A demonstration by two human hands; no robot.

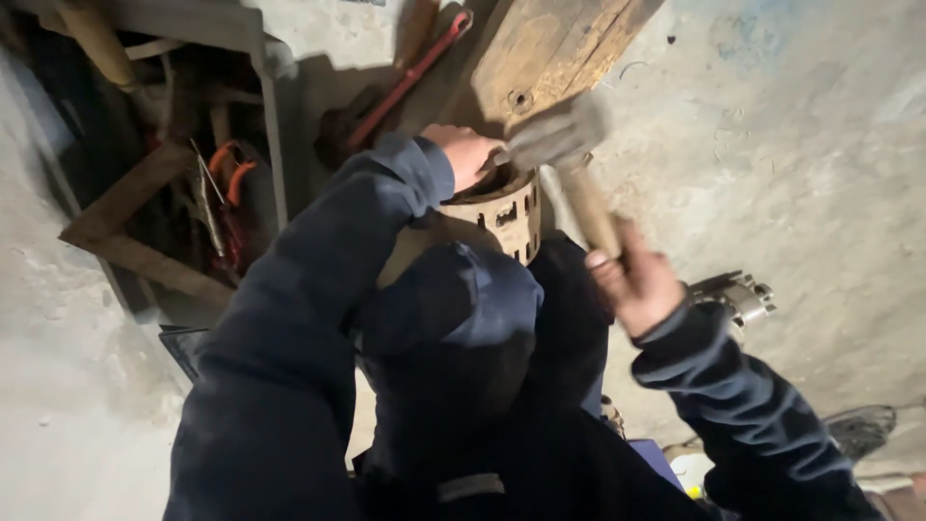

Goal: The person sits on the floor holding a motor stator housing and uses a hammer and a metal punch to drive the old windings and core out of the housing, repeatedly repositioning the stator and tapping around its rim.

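My right hand [639, 283] grips the wooden handle of a hammer [569, 154], whose grey metal head hangs, blurred, just above a round slotted metal housing [503, 212]. My left hand [465, 152] rests on the top rim of that housing and steadies it. The housing sits between my knees, partly hidden by my dark blue sleeve and trouser leg. A wooden block [550, 48] lies just beyond it.
A metal-framed shelf [260, 87] at the left holds wood scraps and orange-handled pliers [230, 169]. A red-handled tool [410, 77] lies near the wooden block. A small metal machine part [738, 294] sits on the concrete floor [801, 145] at the right.
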